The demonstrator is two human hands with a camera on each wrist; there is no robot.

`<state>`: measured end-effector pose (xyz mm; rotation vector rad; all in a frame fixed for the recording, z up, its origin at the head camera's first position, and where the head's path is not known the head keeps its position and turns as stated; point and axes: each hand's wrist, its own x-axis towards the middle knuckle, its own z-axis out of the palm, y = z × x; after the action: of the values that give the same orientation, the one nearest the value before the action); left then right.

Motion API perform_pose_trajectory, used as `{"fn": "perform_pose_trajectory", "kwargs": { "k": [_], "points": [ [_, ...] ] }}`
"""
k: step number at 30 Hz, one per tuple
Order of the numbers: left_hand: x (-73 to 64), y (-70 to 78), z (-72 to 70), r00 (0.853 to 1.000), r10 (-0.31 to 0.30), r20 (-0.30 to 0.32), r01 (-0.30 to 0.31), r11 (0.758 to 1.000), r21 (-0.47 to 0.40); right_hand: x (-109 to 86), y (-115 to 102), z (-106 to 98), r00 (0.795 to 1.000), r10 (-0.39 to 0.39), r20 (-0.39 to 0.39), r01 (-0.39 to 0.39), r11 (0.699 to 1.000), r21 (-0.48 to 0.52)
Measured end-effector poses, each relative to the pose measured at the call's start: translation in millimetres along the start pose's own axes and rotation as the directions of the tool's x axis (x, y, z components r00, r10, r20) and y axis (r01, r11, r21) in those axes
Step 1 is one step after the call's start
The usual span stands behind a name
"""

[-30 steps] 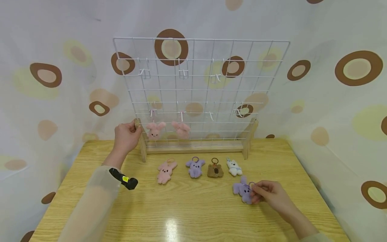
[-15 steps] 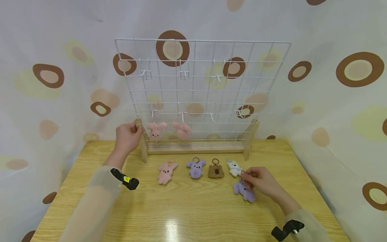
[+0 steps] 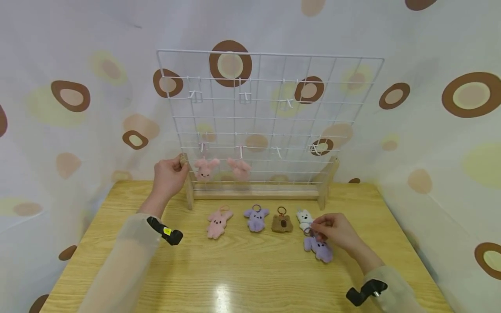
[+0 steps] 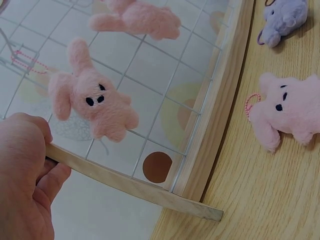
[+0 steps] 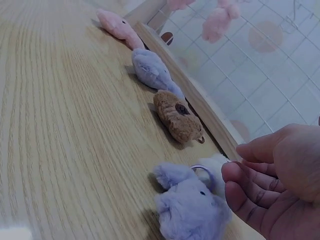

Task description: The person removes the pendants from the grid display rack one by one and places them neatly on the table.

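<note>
My left hand grips the left wooden upright of a white wire grid rack, its thumb and fingers on either side. My right hand hovers over a purple plush keychain lying on the table. In the right wrist view its loosely curled fingers are beside the purple ring, with nothing visible between thumb and fingertips. Just behind lies a white plush keychain, partly hidden by the purple one in the right wrist view. Two pink plush keychains hang from hooks on the rack.
A brown plush keychain, another purple plush keychain and a pink plush keychain lie in a row before the rack's wooden base. Several white hooks stick out from the grid. A patterned curtain surrounds the table.
My right hand has moved left and the purple plush keychain's ring has left its fingers. The left hand stays on the upright. The head view has shifted slightly.
</note>
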<state>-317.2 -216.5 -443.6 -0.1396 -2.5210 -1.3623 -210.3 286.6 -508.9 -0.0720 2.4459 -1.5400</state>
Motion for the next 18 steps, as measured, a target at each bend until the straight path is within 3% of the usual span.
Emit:
{"fn": "perform_pose_trajectory", "kwargs": {
  "k": [9,18],
  "points": [
    [0.8,-0.3,1.9,1.000,0.013,-0.010,-0.013,1.000,0.003,5.5,-21,1,0.992,-0.114,0.044,0.115,0.993,-0.021],
    [0.9,-0.4,1.4,1.000,0.006,-0.001,-0.006,1.000,-0.005,19.3,-40,0,0.987,-0.131,0.088,0.134,0.991,-0.020]
  ]
}}
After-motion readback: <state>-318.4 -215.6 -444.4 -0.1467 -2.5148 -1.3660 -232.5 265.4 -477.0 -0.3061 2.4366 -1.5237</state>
